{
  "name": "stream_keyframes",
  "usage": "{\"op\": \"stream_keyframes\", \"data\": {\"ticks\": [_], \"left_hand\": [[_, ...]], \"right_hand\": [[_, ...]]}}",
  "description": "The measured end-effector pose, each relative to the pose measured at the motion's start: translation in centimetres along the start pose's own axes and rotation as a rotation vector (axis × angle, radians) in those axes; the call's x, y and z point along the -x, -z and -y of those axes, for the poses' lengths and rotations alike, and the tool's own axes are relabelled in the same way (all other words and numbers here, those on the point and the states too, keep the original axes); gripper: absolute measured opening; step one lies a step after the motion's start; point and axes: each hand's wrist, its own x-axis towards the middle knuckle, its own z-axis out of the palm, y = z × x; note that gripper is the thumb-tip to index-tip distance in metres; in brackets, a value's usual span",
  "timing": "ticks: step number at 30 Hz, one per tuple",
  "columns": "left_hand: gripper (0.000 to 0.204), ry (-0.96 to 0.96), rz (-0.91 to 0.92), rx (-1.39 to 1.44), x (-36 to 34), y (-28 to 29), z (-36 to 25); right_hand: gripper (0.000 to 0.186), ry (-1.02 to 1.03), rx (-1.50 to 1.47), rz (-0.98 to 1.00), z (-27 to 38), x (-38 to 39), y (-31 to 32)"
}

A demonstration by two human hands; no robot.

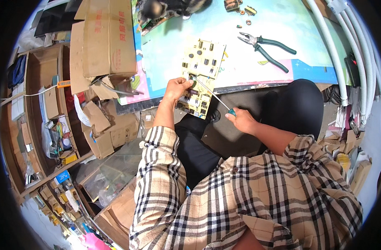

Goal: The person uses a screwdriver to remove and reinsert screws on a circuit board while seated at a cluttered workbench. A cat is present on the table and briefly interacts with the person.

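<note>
The circuit board [201, 75], pale yellow and populated with dark components, lies tilted across the near edge of the table [282, 25], its lower end overhanging toward the person's lap. The left hand [176, 88] grasps the board at its left edge; the grip is clenched on the board, with the fingertips hidden behind or among the components. The right hand [240, 120] holds a screwdriver [213, 96] with a green handle; the grip is closed around the handle, so only the handle's front end shows. The thin shaft runs up and left to the board, and the tip sits among the components near the left hand. The exact contact point is too small to make out.

On the table, well apart from the board, lie green-handled pliers [265, 48] with jaws pointing left. Small parts [240, 7] at the far edge are too small to identify. White corrugated hoses [336, 54] run down the right side and are cut off by the picture's upper rim. Cardboard boxes [103, 37] stand at the left, partly covering the table's corner. Shelves [44, 125] further left hold mixed items, blurred and bent by the lens. The plaid shirt [240, 200] hides everything beneath the lower centre.
</note>
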Motion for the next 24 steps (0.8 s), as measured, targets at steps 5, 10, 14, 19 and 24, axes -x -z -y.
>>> {"op": "stream_keyframes", "data": {"ticks": [5,10,14,19,24], "left_hand": [[0.020,0.000,-0.008,-0.048,0.2,0.0,0.0],[0.018,-0.022,0.046,-0.050,0.9,0.7,0.0],[0.017,-0.059,0.084,-0.085,2.1,1.6,-0.5],[0.017,-0.071,0.110,-0.043,4.1,2.0,-0.7],[0.018,-0.102,0.102,0.009,6.1,1.4,-2.1]], "right_hand": [[0.047,-0.041,0.021,0.035,1.8,1.4,1.0],[0.048,-0.092,0.009,0.103,3.0,2.5,1.4],[0.049,-0.114,0.047,0.124,3.1,3.0,1.3],[0.048,-0.166,0.048,0.159,3.3,3.3,0.9],[0.046,-0.120,0.051,0.113,2.4,3.4,0.4]]}}
